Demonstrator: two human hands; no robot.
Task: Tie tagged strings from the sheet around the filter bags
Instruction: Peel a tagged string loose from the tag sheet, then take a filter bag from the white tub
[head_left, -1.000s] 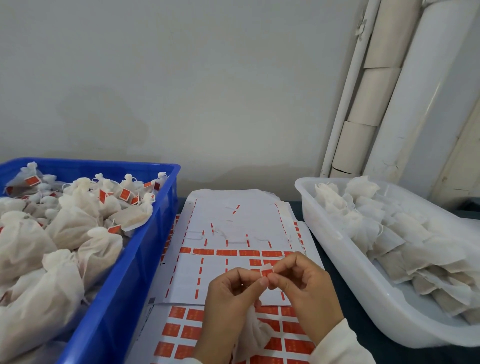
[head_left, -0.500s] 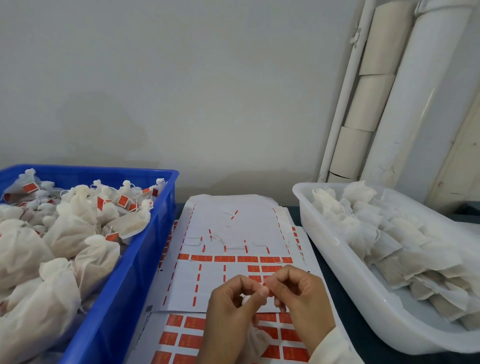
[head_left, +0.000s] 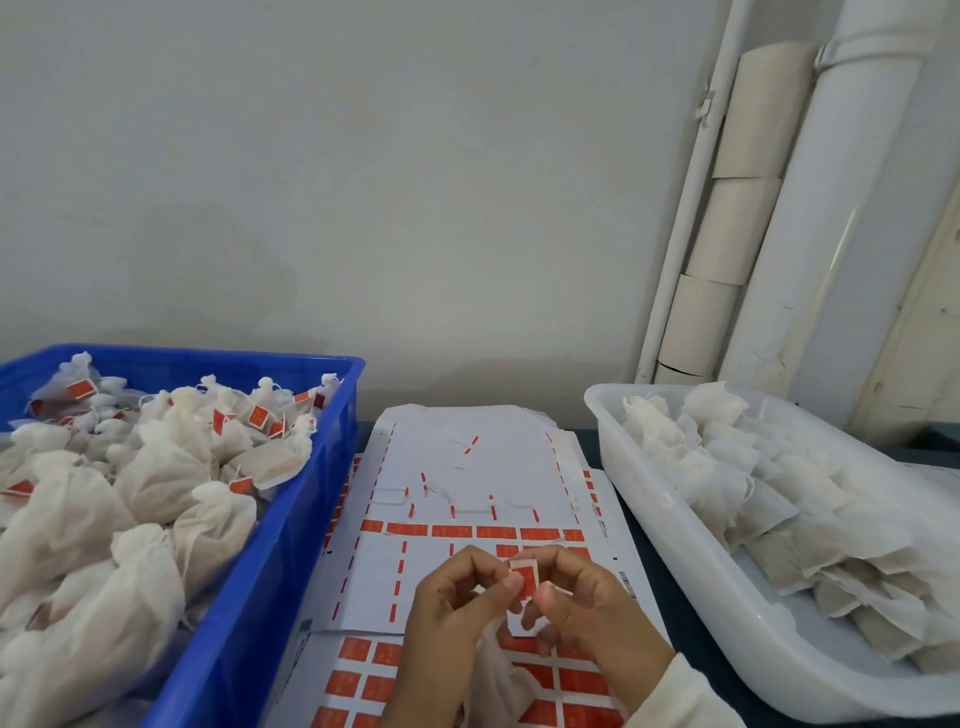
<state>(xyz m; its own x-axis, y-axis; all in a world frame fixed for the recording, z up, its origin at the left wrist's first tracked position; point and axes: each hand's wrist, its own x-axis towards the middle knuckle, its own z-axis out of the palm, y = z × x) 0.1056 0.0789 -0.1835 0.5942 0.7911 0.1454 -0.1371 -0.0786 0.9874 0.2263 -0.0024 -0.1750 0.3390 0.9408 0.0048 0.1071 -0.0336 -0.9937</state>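
Note:
My left hand (head_left: 447, 618) and my right hand (head_left: 587, 603) meet low in the middle, above the sheet of orange tags (head_left: 467, 530). Between their fingertips stands a small orange tag (head_left: 523, 578), pinched from both sides. A white filter bag (head_left: 496, 675) hangs under my left hand, partly hidden by the palm. The string itself is too thin to make out. Tied bags with orange tags (head_left: 156, 478) fill the blue crate (head_left: 270, 597) on the left. Untied filter bags (head_left: 753, 488) lie in the white tub (head_left: 675, 561) on the right.
More tag sheets (head_left: 363, 675) lie stacked under the top one, near the front edge. A grey wall rises behind. White pipes and a beige column (head_left: 727, 234) stand at the back right. The dark table (head_left: 696, 660) shows between sheet and tub.
The tag was hidden between my fingertips half a second ago and now stands up in plain sight between them. Both hands stay together at the same spot. My head has tipped slightly.

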